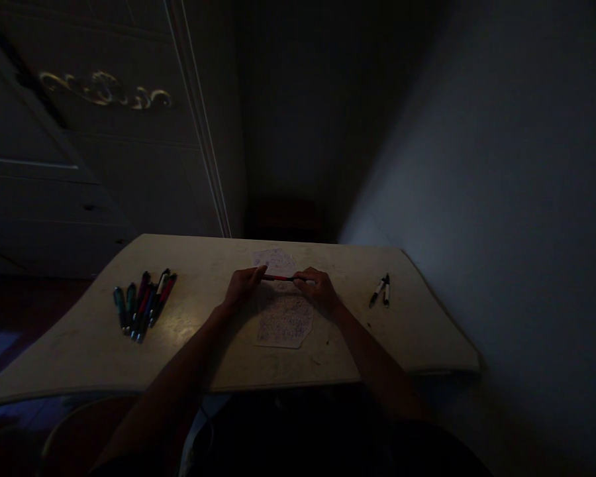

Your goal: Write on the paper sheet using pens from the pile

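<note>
A slim red pen [278,278] with a dark section lies level between my two hands, above a sheet of paper. My left hand [243,286] is closed on its left end, thumb and fingers pinching it. The other end is gripped by the fingers of my right hand [318,289]. Under the hands, the paper [284,324] is covered in dense scribbled ink marks, and part of it is hidden by the hands and their shadow. The dim light leaves the pen's finer details unclear.
Several pens [142,305] in teal, red, black and dark colours lie in a group on the table's [193,358] left side. Two black-and-white pens [380,291] rest at the right. A pale wall [501,199] borders the right edge; a cabinet [144,172] stands behind at left.
</note>
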`<act>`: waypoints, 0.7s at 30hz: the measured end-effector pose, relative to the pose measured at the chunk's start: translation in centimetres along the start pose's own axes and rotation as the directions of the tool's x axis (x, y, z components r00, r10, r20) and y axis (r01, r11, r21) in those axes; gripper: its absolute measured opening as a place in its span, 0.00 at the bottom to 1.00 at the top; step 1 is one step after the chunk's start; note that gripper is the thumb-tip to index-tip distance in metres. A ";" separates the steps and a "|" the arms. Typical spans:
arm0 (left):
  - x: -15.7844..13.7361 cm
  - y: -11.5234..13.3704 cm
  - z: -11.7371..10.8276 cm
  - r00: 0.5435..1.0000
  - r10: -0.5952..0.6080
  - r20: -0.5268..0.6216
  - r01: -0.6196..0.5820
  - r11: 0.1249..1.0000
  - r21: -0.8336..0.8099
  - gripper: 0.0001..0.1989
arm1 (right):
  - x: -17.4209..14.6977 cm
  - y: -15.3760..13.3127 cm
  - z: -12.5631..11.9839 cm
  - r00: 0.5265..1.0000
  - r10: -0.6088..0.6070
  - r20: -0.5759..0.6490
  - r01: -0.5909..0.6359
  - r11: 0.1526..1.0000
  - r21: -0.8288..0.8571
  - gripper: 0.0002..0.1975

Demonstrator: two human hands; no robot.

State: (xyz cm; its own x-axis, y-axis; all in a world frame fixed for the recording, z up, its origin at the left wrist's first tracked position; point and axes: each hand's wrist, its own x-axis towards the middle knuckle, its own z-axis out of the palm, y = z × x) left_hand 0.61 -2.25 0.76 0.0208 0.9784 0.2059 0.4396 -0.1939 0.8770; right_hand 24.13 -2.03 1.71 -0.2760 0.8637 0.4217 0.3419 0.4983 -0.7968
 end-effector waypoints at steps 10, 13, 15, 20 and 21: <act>0.1 0.8 -0.1 0.977 0.209 -0.030 -0.210 0.978 -0.020 0.17 | 0.1 1.4 -0.1 0.993 0.087 -0.078 -0.085 0.996 0.033 0.08; 0.1 0.6 -0.1 0.987 0.152 -0.043 -0.151 0.988 0.023 0.18 | 0.2 1.5 -0.2 0.994 0.091 -0.065 -0.089 0.995 0.035 0.07; 0.2 0.5 -0.2 0.990 0.103 -0.096 -0.098 0.994 0.050 0.23 | 0.2 1.5 -0.2 0.994 0.091 -0.057 -0.089 0.995 0.044 0.08; 0.4 0.4 -0.5 0.979 0.127 -0.160 -0.120 0.991 0.051 0.23 | 0.2 1.5 -0.6 0.996 0.083 -0.016 -0.082 0.995 0.062 0.08; 0.4 0.3 -0.6 0.978 0.151 -0.145 -0.145 0.988 0.052 0.22 | 0.2 1.6 -0.7 0.997 0.082 -0.005 -0.082 0.995 0.058 0.08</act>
State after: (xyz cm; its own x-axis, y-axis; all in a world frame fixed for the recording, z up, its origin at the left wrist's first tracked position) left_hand 0.25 -1.94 1.34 -0.0435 0.9169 0.3967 0.4780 -0.3296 0.8142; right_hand 25.29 -0.97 0.85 -0.2424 0.9020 0.3572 0.3107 0.4210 -0.8522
